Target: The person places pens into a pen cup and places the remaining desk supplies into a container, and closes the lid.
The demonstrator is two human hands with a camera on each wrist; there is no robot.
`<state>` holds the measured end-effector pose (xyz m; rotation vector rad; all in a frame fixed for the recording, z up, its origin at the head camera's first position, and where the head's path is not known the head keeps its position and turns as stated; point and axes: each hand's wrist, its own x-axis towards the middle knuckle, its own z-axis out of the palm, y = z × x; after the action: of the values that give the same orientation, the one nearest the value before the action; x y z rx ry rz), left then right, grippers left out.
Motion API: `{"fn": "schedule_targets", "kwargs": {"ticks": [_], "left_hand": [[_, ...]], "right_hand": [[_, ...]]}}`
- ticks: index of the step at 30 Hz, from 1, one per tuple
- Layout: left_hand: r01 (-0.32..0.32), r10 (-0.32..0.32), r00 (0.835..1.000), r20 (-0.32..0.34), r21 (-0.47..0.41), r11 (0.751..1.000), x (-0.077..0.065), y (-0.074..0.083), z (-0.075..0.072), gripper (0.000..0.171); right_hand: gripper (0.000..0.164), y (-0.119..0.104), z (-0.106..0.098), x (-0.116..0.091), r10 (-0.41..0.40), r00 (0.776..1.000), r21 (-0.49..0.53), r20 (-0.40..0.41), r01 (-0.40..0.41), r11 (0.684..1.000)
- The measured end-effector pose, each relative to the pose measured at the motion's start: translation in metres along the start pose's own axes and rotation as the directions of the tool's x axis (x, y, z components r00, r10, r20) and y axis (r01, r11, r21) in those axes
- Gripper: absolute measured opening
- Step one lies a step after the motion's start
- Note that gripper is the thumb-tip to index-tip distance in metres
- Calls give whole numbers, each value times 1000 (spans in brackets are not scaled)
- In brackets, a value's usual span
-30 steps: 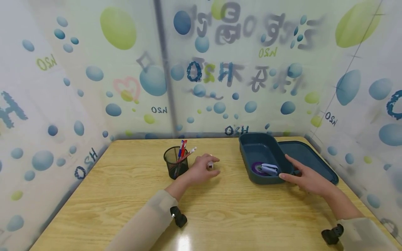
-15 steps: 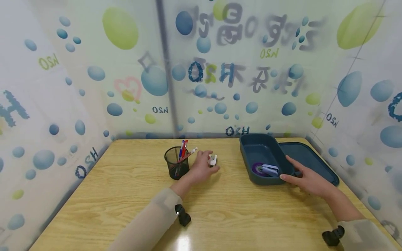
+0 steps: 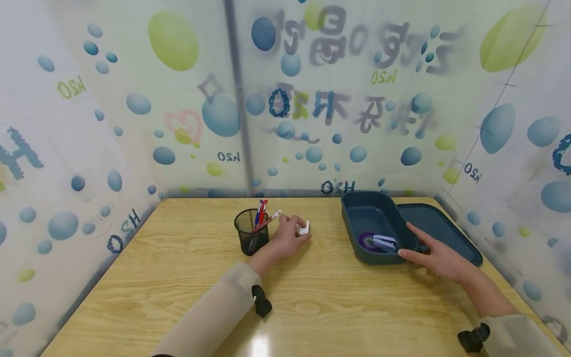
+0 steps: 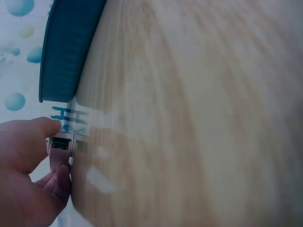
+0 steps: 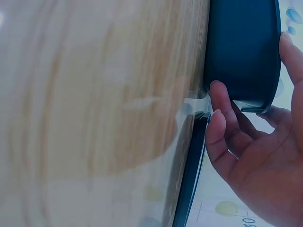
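Note:
My left hand (image 3: 287, 237) pinches a small white object (image 3: 304, 228) between thumb and fingers, low over the table. In the left wrist view this white object (image 4: 60, 145) has a dark rectangular slot in its end; its exact kind I cannot tell. My right hand (image 3: 439, 255) holds the dark blue-green storage box (image 3: 372, 258) at its near right corner. The right wrist view has the thumb on the box's rim and fingers curled at its lower corner. Inside the box lie a purple tape roll (image 3: 366, 241) and a light blue stapler (image 3: 384, 243).
A black mesh pen holder (image 3: 245, 240) with several pens stands just left of my left hand. The box's flat dark lid (image 3: 439, 218) lies on the table (image 3: 312, 307), right of the box. Patterned curtains (image 3: 285, 148) border the table at the back and sides.
The left fingers have closed in on the small white object, which has turned a little in them. The right hand keeps its hold on the box.

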<state>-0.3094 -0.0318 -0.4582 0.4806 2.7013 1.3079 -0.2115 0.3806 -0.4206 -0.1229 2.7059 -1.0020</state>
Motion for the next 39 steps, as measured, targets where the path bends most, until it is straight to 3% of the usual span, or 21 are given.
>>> {"fn": "schedule_targets", "kwargs": {"ticks": [6,28,39], "left_hand": [[-50,49,999,9,34,998,3,-4,0,22],[-117,117,993,12,52,992,4,-3,1,21],[-122,124,992,33,-64,990,7,4,3,34]], "right_hand": [[104,-1,0,-1,-5,1000,3,-1,5,1000],[103,3,1,0,-13,1000,-2,-1,13,1000],[103,5,1,2,-4,1000,-23,-11,4,1000]]}}
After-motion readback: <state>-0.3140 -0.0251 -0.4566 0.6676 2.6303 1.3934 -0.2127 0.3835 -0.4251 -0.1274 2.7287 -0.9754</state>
